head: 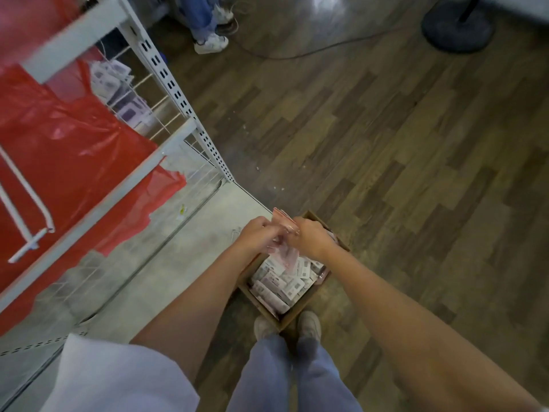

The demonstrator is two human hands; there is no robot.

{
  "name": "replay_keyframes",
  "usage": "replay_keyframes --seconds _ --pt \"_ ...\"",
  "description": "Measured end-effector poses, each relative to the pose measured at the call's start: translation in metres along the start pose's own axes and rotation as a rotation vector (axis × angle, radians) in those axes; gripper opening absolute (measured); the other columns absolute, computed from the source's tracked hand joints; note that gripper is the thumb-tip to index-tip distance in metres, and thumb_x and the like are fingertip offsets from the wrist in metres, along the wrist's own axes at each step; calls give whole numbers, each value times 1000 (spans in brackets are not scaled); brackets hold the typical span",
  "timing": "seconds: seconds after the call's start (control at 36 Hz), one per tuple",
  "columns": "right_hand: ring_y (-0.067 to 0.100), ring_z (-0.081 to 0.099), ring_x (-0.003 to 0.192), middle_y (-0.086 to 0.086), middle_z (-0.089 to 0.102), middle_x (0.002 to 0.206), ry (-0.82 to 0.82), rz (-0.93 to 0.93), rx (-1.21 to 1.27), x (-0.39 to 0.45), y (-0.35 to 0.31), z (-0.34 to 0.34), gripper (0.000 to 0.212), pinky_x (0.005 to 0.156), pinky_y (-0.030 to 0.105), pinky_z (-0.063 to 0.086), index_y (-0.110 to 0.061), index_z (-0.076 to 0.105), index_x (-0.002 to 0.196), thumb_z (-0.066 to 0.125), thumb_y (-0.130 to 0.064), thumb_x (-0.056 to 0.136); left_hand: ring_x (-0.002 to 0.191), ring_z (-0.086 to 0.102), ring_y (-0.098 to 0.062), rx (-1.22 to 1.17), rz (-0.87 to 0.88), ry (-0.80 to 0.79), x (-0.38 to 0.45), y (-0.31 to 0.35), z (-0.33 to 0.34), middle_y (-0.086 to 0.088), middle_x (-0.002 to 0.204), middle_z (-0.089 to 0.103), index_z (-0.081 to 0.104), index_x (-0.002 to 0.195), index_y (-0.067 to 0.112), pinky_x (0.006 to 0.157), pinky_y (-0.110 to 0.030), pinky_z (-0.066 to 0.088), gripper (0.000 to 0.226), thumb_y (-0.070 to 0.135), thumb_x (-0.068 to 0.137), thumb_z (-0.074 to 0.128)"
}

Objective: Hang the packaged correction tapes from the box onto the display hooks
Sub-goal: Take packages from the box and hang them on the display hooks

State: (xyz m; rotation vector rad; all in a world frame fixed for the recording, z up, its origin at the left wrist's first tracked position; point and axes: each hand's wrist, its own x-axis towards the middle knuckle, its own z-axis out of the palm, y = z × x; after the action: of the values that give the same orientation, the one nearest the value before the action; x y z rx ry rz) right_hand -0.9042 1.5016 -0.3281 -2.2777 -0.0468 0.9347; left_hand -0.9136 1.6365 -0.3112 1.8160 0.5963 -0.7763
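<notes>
Both hands are over the box (300, 310) on the floor; left hand (258, 233) and right hand (312, 237) pinch a small stack of packs (282, 254) between them, probably squaring them up for hanging; the hooks (139, 84) sit up left, well apart.

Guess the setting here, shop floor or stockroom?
Likely a shop floor being stocked: a white slotted display rack with wire hooks already holding purple packets, and a cardboard box of packaged correction tapes on the wood-look floor.
</notes>
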Motion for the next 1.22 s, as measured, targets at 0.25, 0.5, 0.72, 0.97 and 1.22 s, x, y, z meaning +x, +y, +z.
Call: replay_keyframes --seconds 0.25,0.5,0.72,0.97,1.22 --pt "22 54 84 10 61 107 47 -81 -13 -24 -37 -44 36 61 28 41 -8 50 108 57 -40 93 104 59 -24 217 92 133 -32 31 -24 -7 104 60 49 89 17 92 -44 51 41 52 80 68" --pt "21 61 86 6 63 101 46 -191 11 -50 -83 -82 28 59 25 50 -12 54 100 59 -38 91 114 54 -28 479 160 204 -80 54 -55 -13 124 56 48 124 6 83 -29 42 47 24 85 67" --pt "9 66 59 4 60 86 33 -351 57 -80 -144 -103 18 38 17 44 -18 50 87 64 -29 88 109 58 -28 475 256 265 -135 75 -91 -10 116 60 53 119 6 87 -31 45 46 23 82 73" --pt "8 57 65 5 58 95 94 -503 -68 -107 -179 -113 26 41 15 41 -14 48 98 62 -34 90 113 55 -29 310 302 278 -179 78 -111 -10 114 56 47 118 10 95 -36 45 44 15 82 71" --pt "16 59 71 2 56 85 80 -510 84 -125 -181 -115 14 45 24 48 -20 50 87 62 -27 87 104 55 -22 124 385 179 -199 71 -106 -6 111 56 44 108 22 100 -39 45 45 13 78 76"
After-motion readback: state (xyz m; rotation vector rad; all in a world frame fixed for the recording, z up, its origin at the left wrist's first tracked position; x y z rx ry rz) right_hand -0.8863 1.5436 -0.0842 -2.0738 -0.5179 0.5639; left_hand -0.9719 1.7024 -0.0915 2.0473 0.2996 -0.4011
